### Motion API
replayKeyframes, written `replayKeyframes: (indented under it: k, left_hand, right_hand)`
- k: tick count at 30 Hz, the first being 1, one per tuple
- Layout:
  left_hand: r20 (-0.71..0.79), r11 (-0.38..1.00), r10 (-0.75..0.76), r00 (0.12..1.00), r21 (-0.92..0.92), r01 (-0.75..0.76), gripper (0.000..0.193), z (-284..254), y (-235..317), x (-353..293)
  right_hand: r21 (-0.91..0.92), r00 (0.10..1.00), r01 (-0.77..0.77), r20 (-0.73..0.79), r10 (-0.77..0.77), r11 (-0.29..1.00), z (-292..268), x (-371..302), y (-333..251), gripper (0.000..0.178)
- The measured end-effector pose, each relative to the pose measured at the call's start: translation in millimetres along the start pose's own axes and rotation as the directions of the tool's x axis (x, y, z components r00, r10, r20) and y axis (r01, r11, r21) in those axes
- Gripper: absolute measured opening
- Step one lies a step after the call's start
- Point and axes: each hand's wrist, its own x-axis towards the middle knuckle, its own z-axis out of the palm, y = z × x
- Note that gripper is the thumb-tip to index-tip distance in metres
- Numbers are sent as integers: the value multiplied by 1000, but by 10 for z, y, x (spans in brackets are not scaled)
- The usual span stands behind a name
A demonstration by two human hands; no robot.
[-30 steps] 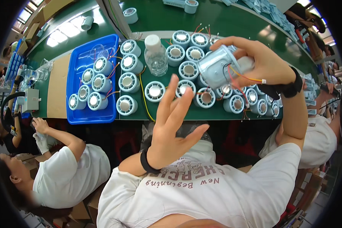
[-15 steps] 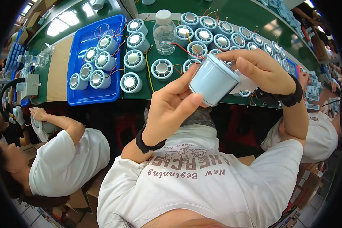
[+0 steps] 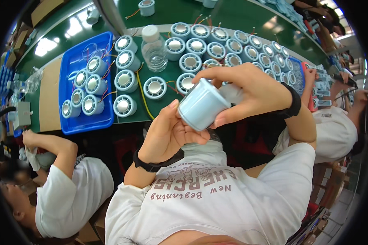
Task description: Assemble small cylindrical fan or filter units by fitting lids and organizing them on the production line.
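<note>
Above my lap, a light blue cylindrical housing is tilted, its smooth side toward me. My right hand grips it, forefinger over the upper rim and thumb at the lower right edge. A whitish, crumpled-looking wad shows inside that palm; its kind is unclear. My left hand is around the housing's lower left, thumb and fingers apart; I cannot tell whether it touches. Beyond my hands, several similar housings with round metal centres and thin wires stand in rows on the green bench.
At the left lies a blue tray with several housings, beside a cardboard sheet. A clear bottle with a white cap stands among the rows. People in white shirts sit on both sides, one at my left.
The housing has moved left in the view, and my right hand has closed its thumb onto it. My left thumb has come off its front, and those fingers have loosened.
</note>
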Motion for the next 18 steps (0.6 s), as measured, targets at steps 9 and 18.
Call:
replayKeyframes:
  k: [9,18]
  left_hand:
    - [-141,918,122,982,393,-58,59,23,-74,5]
    - [-174,877,154,973,477,-54,51,28,-74,88]
  right_hand:
    - [-388,813,-466,-543,211,795,-1366,-515,1239,64]
    - [-482,646,-753,-414,641,448,-1927,-936,2860,75]
